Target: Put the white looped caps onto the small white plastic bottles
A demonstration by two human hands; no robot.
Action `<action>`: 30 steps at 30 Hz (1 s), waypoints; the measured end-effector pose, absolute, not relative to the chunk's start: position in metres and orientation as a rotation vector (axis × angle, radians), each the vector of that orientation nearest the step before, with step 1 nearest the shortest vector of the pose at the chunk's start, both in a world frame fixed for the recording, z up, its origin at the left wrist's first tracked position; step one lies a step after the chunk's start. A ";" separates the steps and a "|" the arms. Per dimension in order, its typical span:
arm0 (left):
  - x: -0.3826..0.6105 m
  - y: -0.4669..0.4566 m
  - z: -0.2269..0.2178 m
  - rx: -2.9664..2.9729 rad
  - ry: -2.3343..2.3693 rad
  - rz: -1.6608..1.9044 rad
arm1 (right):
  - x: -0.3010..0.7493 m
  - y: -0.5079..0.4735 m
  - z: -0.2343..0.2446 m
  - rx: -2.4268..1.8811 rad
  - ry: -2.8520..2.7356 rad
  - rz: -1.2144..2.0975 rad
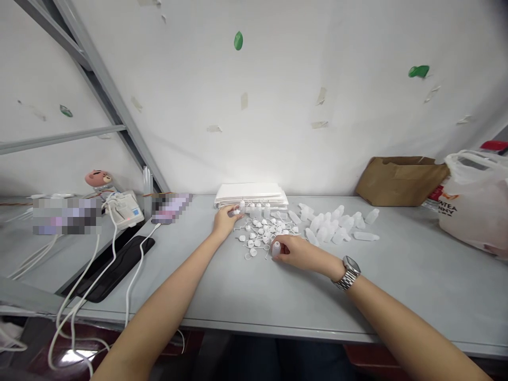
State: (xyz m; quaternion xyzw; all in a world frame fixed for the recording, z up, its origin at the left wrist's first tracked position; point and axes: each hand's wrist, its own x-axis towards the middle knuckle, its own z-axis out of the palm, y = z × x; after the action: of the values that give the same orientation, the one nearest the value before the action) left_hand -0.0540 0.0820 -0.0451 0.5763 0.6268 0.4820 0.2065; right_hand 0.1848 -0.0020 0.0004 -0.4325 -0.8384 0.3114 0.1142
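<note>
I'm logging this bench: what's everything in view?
Desk: one, grey, foreground
Wall: one, white, behind
Frame: one, grey, left
Patches: three, green, wall
Paper stack: one, white, back
Standing bottles: several, whitish, centre
Caps: many, white, centre
Loose bottles: many, whitish, right
Container: one, brown, right
Plastic bag: one, white, right
Figure: one, pink, left
Box: one, white, left
Cables: several, white, left
Slab: one, black, left
Blurred items: two, purplish, left
Held bottle: one, whitish, right hand
Watch: one, silver, right wrist
Left hand: one, by standing bottles
Right hand: one, gripping bottle

The right wrist (337, 268) wears a square watch (351, 264) with silver links.
</note>
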 end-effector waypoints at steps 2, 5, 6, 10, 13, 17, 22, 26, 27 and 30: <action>-0.054 0.081 -0.044 1.584 1.727 1.356 | 0.185 -0.002 0.000 -1.267 -2.463 0.905; -0.057 0.081 -0.043 1.540 1.704 1.382 | 0.185 -0.002 -0.001 -1.258 -2.471 0.895; -0.058 0.081 -0.043 1.524 1.697 1.393 | 0.185 -0.002 0.000 -1.255 -2.472 0.895; -0.062 0.085 -0.045 1.466 1.643 1.447 | 0.185 -0.003 0.001 -1.260 -2.470 0.906; -0.065 0.088 -0.048 1.413 1.581 1.513 | 0.185 -0.003 0.001 -1.263 -2.471 0.905; -0.069 0.091 -0.050 1.335 1.488 1.633 | 0.185 -0.003 0.001 -1.265 -2.483 0.896; -0.068 0.090 -0.050 1.315 1.388 1.683 | 0.185 -0.003 0.001 -1.263 -2.488 0.879; -0.065 0.090 -0.049 1.321 1.341 1.681 | 0.186 -0.003 -0.001 -1.252 -2.492 0.876; -0.065 0.090 -0.048 1.325 1.337 1.676 | 0.186 -0.003 -0.001 -1.249 -2.494 0.877; -0.065 0.090 -0.048 1.340 1.346 1.651 | 0.186 -0.003 0.000 -1.250 -2.492 0.874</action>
State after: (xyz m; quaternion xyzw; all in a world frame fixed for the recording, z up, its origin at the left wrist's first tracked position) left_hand -0.0653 0.0896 -0.0479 0.5066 0.5090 0.6242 0.3077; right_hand 0.1858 -0.0028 -0.0003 -0.4252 -0.8478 0.2973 0.1097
